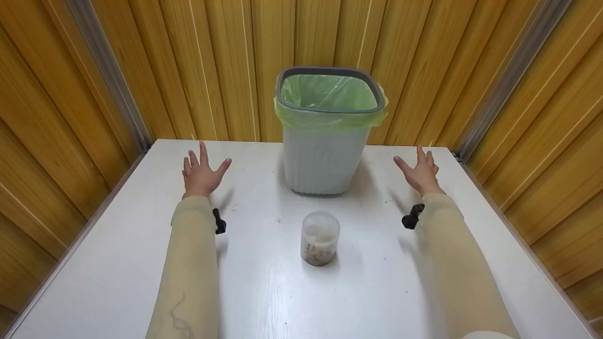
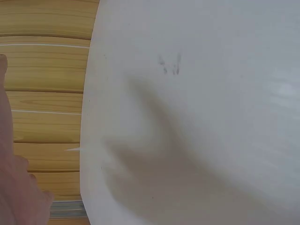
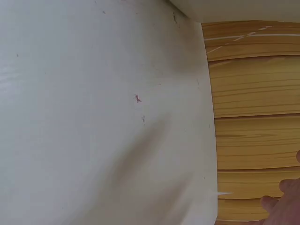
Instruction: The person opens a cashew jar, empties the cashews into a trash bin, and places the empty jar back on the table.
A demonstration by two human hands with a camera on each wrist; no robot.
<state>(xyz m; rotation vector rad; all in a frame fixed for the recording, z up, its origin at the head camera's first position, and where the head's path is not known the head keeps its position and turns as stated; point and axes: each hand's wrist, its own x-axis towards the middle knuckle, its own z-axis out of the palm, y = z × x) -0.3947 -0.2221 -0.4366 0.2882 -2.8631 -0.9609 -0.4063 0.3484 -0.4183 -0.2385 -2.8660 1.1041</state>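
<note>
My left hand point(image 1: 201, 178) is over the left part of the white table, fingers spread and holding nothing. On the other side my right hand point(image 1: 420, 175) is spread the same way, palm towards the middle. Between the forearms stands a small clear plastic jar point(image 1: 320, 239) upright, with light brown bits in its lower part. Behind it, between the two hands, is a pale grey trash bin point(image 1: 325, 157) with a dark rim and a green liner bag folded over the edge. Neither hand touches the jar or the bin. Part of the left hand point(image 2: 21, 187) shows at the left wrist view's edge.
The white table point(image 1: 264, 292) carries faint marks and specks. Wood-patterned panels point(image 1: 226, 70) rise behind it and on both sides, with grey metal posts point(image 1: 110, 70) at the back corners. A black wrist device point(image 1: 413, 216) sits on each forearm.
</note>
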